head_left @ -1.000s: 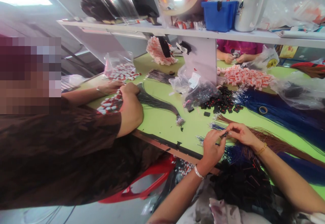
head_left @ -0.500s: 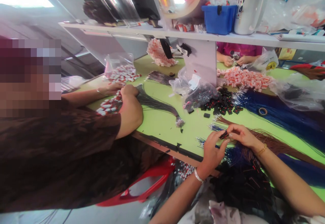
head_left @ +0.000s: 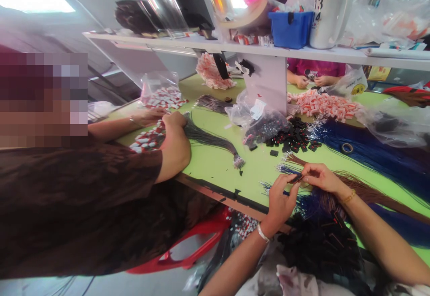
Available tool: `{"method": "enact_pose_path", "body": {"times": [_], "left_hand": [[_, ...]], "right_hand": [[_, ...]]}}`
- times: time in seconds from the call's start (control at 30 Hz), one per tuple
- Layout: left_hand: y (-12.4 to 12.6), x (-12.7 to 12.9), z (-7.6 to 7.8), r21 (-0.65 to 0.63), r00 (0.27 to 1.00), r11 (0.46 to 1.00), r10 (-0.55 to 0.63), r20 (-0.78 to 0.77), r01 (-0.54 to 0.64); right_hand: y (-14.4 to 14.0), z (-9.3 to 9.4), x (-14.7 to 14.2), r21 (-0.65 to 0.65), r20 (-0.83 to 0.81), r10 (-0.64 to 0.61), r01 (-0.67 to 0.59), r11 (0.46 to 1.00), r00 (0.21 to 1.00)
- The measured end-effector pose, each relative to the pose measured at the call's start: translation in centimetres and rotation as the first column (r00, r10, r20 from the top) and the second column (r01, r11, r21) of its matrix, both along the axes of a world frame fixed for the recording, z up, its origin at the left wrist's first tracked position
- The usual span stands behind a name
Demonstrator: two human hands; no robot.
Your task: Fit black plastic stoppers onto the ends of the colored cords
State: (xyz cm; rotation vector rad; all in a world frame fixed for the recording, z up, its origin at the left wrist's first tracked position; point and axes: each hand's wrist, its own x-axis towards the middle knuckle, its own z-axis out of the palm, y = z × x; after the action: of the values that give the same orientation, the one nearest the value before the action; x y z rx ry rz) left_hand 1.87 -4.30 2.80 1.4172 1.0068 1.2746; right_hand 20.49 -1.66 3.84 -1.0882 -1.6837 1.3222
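Steadying the black piece [head_left: 295,178] pinched in the left hand [head_left: 281,198] should help the right hand [head_left: 320,179], pinching its opposite end.

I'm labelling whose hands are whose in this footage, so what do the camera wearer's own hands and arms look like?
Both hands are ungloved, and the forearms are uncovered where they show. The left hand has a smooth silver-coloured bangle at the wrist; the right hand has a thin gold-coloured bracelet. Sleeves can't be made out clearly.
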Motion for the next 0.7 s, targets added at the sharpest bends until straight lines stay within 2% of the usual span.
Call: {"method": "enact_pose_path", "body": {"times": [0.07, 0.17, 0.3, 0.4, 0.5, 0.6, 0.7], "left_hand": [[0.1, 0.0, 0.0, -0.02, 1.0, 1.0, -0.008, 0.021, 0.009], [0.1, 0.1, -0.5, -0.04, 0.999, 0.999, -0.034, 0.014, 0.034], [0.1, 0.3, -1.1, -0.001, 0.988, 0.993, -0.114, -0.102, 0.115], [0.0, 0.5, -1.4, 0.094, 0.95, 0.97, -0.198, -0.243, 0.226], [-0.2, 0.7, -1.5, 0.171, 0.893, 0.924, -0.263, -0.366, 0.342], [-0.4, 0.9, -1.6, 0.173, 0.846, 0.888, -0.322, -0.425, 0.425], [-0.6, 0.9, -1.8, 0.14, 0.824, 0.877, -0.363, -0.435, 0.46]], "right_hand": [[0.1, 0.6, 0.6, 0.002, -0.002, -0.04, 0.04, 0.999, 0.999], [0.1, 1.5, 2.1, 0.011, -0.043, -0.178, 0.179, 0.984, 0.983], [-0.1, 1.8, 4.3, 0.021, -0.062, -0.37, 0.372, 0.928, 0.927], [-0.5, 1.1, 5.3, 0.017, -0.073, -0.48, 0.482, 0.876, 0.874], [-0.6, -0.1, 5.9, 0.011, -0.054, -0.564, 0.565, 0.825, 0.824], [-0.5, -1.0, 6.1, 0.036, -0.034, -0.629, 0.63, 0.776, 0.777], [-0.3, -1.4, 6.0, 0.07, -0.01, -0.684, 0.682, 0.727, 0.73]]}}
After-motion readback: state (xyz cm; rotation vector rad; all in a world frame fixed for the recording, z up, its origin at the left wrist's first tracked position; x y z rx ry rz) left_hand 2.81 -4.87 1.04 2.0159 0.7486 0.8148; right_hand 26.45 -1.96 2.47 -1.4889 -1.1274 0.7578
